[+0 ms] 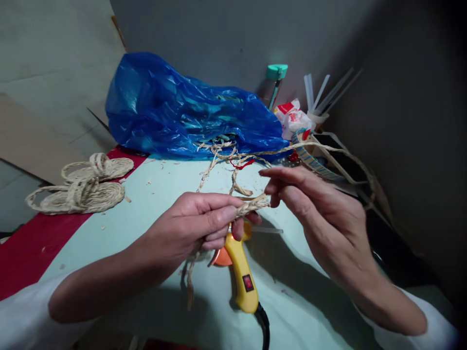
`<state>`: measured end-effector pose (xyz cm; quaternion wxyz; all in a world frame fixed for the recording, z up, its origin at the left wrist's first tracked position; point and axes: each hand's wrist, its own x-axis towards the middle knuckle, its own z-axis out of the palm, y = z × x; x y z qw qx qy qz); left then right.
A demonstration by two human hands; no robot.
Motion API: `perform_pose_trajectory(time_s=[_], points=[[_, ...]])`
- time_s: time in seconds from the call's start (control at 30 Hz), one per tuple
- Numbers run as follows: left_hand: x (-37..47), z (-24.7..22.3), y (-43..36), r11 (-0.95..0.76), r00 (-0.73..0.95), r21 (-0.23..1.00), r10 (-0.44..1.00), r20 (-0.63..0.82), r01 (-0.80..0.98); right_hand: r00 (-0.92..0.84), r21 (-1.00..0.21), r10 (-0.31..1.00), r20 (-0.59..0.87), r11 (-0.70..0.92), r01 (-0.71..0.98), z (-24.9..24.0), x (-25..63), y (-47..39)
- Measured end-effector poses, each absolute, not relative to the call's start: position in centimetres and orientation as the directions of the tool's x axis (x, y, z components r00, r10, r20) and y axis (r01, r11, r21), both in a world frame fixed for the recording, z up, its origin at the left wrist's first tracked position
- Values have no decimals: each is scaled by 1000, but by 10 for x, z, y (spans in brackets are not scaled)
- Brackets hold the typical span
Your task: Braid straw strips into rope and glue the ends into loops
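Observation:
Between thumb and fingers, my left hand (204, 218) grips a short braided straw piece (253, 205) at the middle of the view. The fingers of my right hand (310, 209) are pinched together at the right end of that braid, and its fingertips partly hide the end. Below the hands lies a yellow glue gun (242, 272) with an orange trigger and a clear stick in it; its nozzle is hidden. Loose straw cords (237, 182) lie behind the hands, and one strand hangs beneath my left hand.
Two woven straw slippers (91, 197) rest at the left. A big blue plastic bag (182, 112) stands at the back. Clear sticks in a cup (317, 116), a green-lidded bottle (276, 73) and a basket (315, 158) are at the back right. A black cord (264, 323) runs toward the front.

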<state>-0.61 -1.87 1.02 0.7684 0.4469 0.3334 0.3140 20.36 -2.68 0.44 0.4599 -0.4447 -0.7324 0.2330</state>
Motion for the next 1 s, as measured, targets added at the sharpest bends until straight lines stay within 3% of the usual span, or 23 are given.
perform_pose_trajectory(time_s=[0.1,0.23,0.5,0.7,0.83,1.0], points=[[-3,10,-19,445,607,861,764,-221,-246,-200,-879,917,344,390,274,-1,201,-25],[0,6,-20,496,626,819,745,-230,-288,-273,-916,909,314,366,165,-4,195,-28],[1,-1,-16,604,757,740,621,-205,-295,-225,-826,865,448,496,266,2,190,-32],[-3,0,-14,671,790,721,532,-305,-173,-217,-733,820,530,572,368,7,191,-32],[-4,0,-17,664,775,729,545,-319,-167,-218,-836,884,414,464,293,4,194,-31],[0,1,-19,664,755,708,587,-292,-242,-297,-984,939,174,180,-7,-4,198,-27]])
